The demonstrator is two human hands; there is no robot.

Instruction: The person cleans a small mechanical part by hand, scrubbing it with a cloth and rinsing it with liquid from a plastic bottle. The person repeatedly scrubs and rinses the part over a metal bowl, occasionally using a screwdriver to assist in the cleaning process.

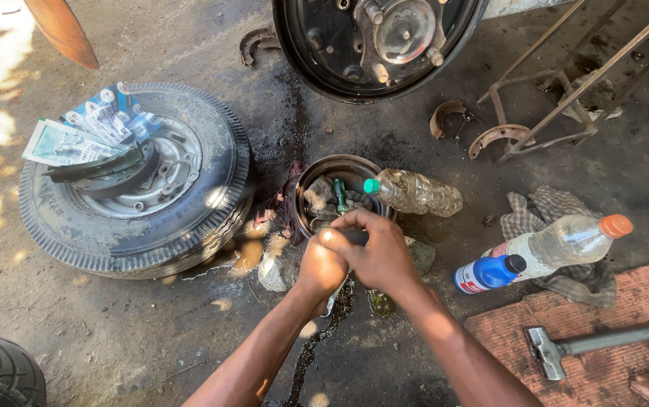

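Hands meet at the centre of the frame, just below a round metal drum (339,167) that sits on the oily floor (151,332). The left hand (323,264) and the right hand (373,252) are clasped together around a dark, short object (354,236) lying across between them, its long axis running roughly left to right in the picture. Only a small dark strip of it shows above the knuckles, so what it is cannot be made out. Both sets of fingers are curled closed; the right hand lies on top and covers most of the left, and neither is clearly nearer the drum.

Inside the drum lie rags and a green-handled tool (339,194), directly above the hands in the frame and close to them. A clear plastic bottle with a green cap (415,193) lies on its side across the drum's right rim, pointing right. Lower right, a blue bottle (486,273) and an orange-capped bottle (566,241) rest on a checked cloth (543,207), with a hammer (588,343) below them. To the left a wheel (211,196) lies flat, carrying brake shoes (117,172) and printed packets (76,136). The palms and whatever they hide stay out of sight.
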